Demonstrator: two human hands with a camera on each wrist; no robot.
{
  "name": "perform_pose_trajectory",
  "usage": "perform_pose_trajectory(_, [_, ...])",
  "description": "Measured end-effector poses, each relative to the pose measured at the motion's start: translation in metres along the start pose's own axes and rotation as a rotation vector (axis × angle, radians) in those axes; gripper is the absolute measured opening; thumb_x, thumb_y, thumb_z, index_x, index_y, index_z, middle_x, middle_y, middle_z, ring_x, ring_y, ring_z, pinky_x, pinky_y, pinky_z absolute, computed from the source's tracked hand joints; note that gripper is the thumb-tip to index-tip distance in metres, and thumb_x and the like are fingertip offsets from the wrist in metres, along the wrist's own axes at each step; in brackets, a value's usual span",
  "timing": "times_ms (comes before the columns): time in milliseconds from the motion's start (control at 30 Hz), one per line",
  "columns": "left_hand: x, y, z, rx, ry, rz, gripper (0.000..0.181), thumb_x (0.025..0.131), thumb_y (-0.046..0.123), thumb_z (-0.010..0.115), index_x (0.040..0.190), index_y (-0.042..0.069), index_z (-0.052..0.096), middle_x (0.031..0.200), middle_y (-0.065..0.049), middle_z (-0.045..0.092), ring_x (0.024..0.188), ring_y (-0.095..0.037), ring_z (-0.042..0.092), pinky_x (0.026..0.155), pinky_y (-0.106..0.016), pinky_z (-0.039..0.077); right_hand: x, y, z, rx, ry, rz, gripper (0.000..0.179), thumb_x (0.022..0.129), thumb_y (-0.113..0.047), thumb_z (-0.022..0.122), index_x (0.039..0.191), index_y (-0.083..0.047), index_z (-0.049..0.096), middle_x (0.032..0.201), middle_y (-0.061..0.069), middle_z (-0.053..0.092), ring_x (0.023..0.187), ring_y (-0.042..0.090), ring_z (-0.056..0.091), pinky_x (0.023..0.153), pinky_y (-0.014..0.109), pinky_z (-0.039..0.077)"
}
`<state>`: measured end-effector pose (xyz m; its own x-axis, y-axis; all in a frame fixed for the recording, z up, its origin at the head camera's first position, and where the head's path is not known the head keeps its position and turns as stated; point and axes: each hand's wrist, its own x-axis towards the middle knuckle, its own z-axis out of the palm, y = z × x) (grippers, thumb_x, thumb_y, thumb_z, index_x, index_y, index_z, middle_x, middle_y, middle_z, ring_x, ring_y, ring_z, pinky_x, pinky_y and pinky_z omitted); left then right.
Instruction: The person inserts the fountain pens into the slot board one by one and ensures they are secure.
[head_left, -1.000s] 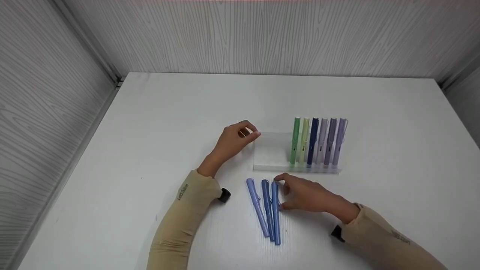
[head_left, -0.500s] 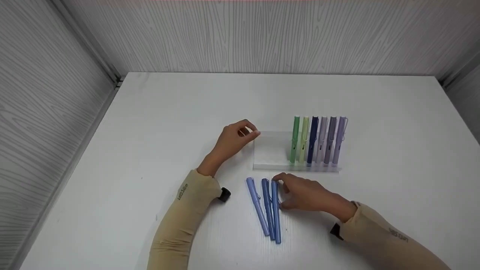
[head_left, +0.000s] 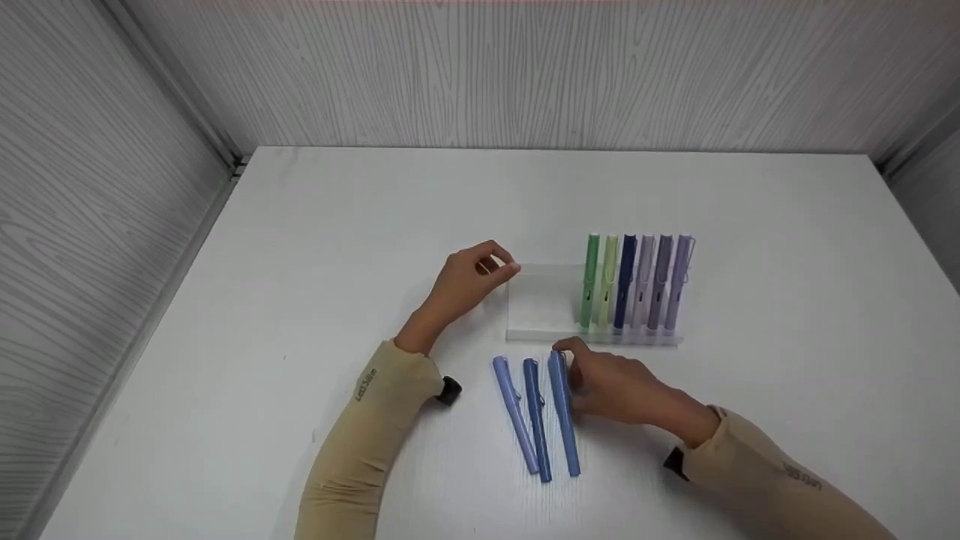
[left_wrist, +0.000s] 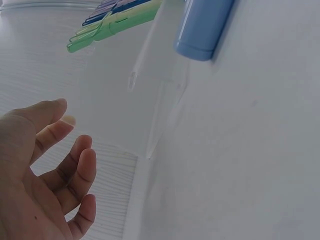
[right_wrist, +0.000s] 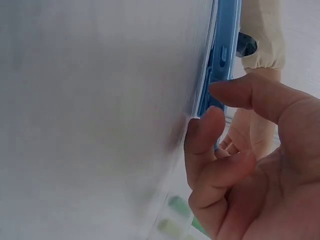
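In the head view my left hand [head_left: 472, 281] pinches the upper left corner of a clear acrylic pen stand [head_left: 544, 300], thumb and index finger at its edge. The left wrist view shows that thumb [left_wrist: 47, 112] against the see-through panel, the other fingers loosely bent. My right hand [head_left: 619, 386] holds a blue pen [head_left: 566, 427] near its cap end; the pen lies slanted, its far end toward me. To its left lie a darker blue pen [head_left: 536, 420] and a periwinkle pen [head_left: 515, 416]. From the right wrist view, thumb and index finger are at the blue pen's clip [right_wrist: 222, 55].
Several pens stand side by side in the right part of the stand, from a green pen [head_left: 589, 281] to a lilac pen [head_left: 679, 281]. A white table [head_left: 360, 210] carries everything. Wood-grain panels [head_left: 525, 75] rise behind and at the sides.
My right hand has taken hold of the rightmost blue pen and shifted it right, apart from the darker blue one, its cap end turned slightly. The left hand has stayed at the stand's corner.
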<state>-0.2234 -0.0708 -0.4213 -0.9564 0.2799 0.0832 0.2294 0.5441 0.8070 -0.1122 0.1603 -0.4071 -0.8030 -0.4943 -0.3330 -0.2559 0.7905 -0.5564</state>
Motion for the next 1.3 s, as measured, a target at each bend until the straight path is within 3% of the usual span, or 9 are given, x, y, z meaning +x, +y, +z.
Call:
perform_pose_trajectory(200, [-0.001, 0.0, -0.001, -0.003, -0.002, 0.005, 0.024, 0.092, 0.038, 0.065, 0.103, 0.017, 0.069, 0.087, -0.006, 0.069, 0.079, -0.017, 0.061, 0.067, -0.026, 0.046, -0.002, 0.002, -0.007, 0.087, 0.089, -0.022, 0.066, 0.085, -0.008, 0.071, 0.14, -0.013, 0.035, 0.096, 0.004, 0.066, 0.065, 0.012, 0.052, 0.058, 0.027, 0.044])
perform_pose_trajectory(600, [-0.002, -0.002, 0.0, 0.007, -0.007, 0.002, 0.023, 0.092, 0.038, 0.064, 0.103, 0.018, 0.068, 0.087, -0.005, 0.068, 0.083, -0.017, 0.06, 0.069, -0.026, 0.046, -0.008, 0.004, -0.023, 0.201, 0.203, -0.155, 0.065, 0.087, -0.003, 0.062, 0.14, -0.009, 0.027, 0.093, 0.009, 0.064, 0.065, 0.013, 0.051, 0.06, 0.023, 0.047])
perform_pose_trajectory(733, [-0.002, -0.002, 0.0, 0.002, -0.007, -0.004, 0.023, 0.092, 0.037, 0.065, 0.103, 0.018, 0.069, 0.086, -0.005, 0.068, 0.083, -0.017, 0.06, 0.069, -0.026, 0.046, -0.009, 0.004, -0.027, 0.251, 0.213, -0.164, 0.064, 0.087, 0.0, 0.057, 0.141, -0.01, 0.024, 0.094, 0.011, 0.062, 0.066, 0.015, 0.048, 0.059, 0.023, 0.043])
perform_pose_trajectory(1000, [-0.002, -0.002, 0.0, 0.006, -0.005, -0.01, 0.024, 0.091, 0.038, 0.065, 0.103, 0.018, 0.069, 0.088, -0.005, 0.068, 0.083, -0.017, 0.061, 0.069, -0.026, 0.046, -0.01, 0.005, -0.034, 0.26, 0.247, -0.169, 0.061, 0.089, 0.0, 0.056, 0.14, -0.009, 0.023, 0.09, 0.01, 0.059, 0.058, 0.01, 0.043, 0.054, 0.022, 0.04])
perform_pose_trajectory(1300, [-0.001, 0.001, 0.0, -0.011, -0.008, -0.007, 0.023, 0.091, 0.037, 0.066, 0.103, 0.017, 0.069, 0.088, -0.005, 0.069, 0.082, -0.016, 0.06, 0.067, -0.025, 0.045, -0.009, 0.004, -0.045, 0.269, 0.323, -0.158, 0.063, 0.085, 0.003, 0.056, 0.139, -0.009, 0.025, 0.089, 0.009, 0.058, 0.061, 0.012, 0.043, 0.056, 0.023, 0.038])
